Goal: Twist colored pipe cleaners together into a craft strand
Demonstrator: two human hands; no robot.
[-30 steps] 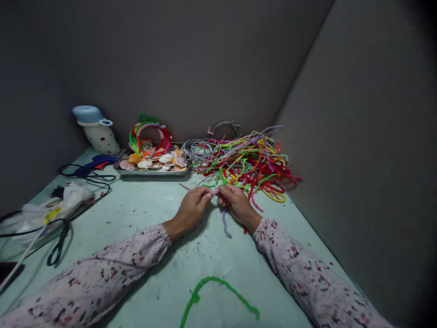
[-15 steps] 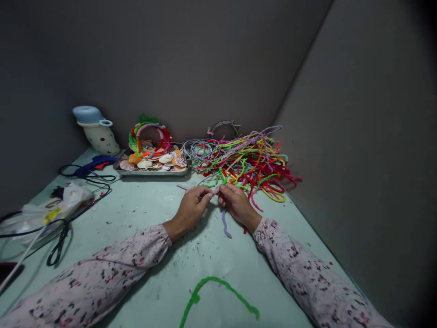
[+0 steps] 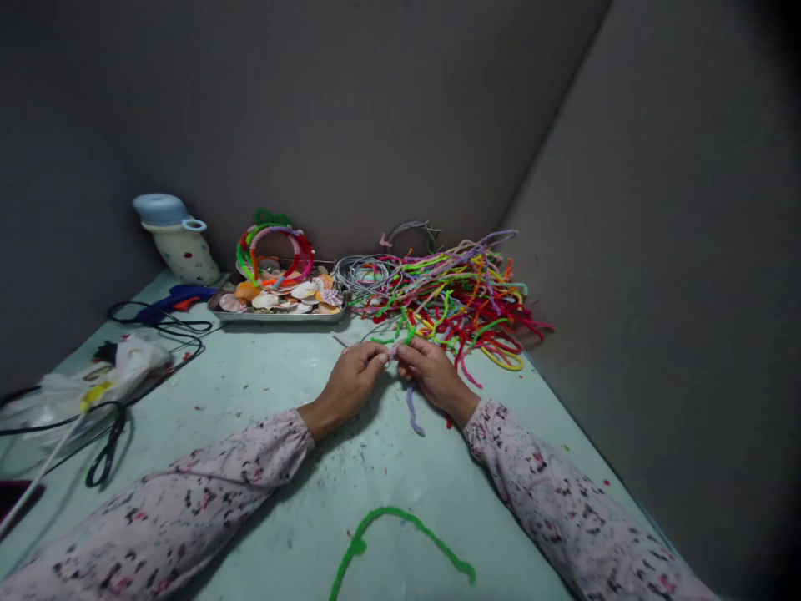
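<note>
Both hands meet over the middle of the table, fingertips almost touching. My left hand (image 3: 354,372) pinches a pale lilac pipe cleaner (image 3: 392,352), whose thin tail sticks out beyond the knuckles to the left. On its other side my right hand (image 3: 435,374) grips the same pipe cleaner between thumb and fingers. Just past the fingertips are bright green pipe cleaner ends (image 3: 410,332). A purple pipe cleaner piece (image 3: 413,411) hangs or lies below the right hand; its upper end is hidden. Nearer to me, a bent dark green pipe cleaner (image 3: 400,511) lies on the table.
A metal tray (image 3: 281,316) of seashells holds colourful wrapped rings (image 3: 275,250). Coiled grey wire (image 3: 366,275) and a heap of pipe cleaners (image 3: 463,284) lie right of it. On the left are a bottle (image 3: 178,242), a blue tool (image 3: 168,305), black cables (image 3: 116,442) and a plastic bag (image 3: 134,359).
The fingers have shifted slightly around the lilac pipe cleaner, and its left tail has moved a little to the right and up. Everything else stays as it was.
</note>
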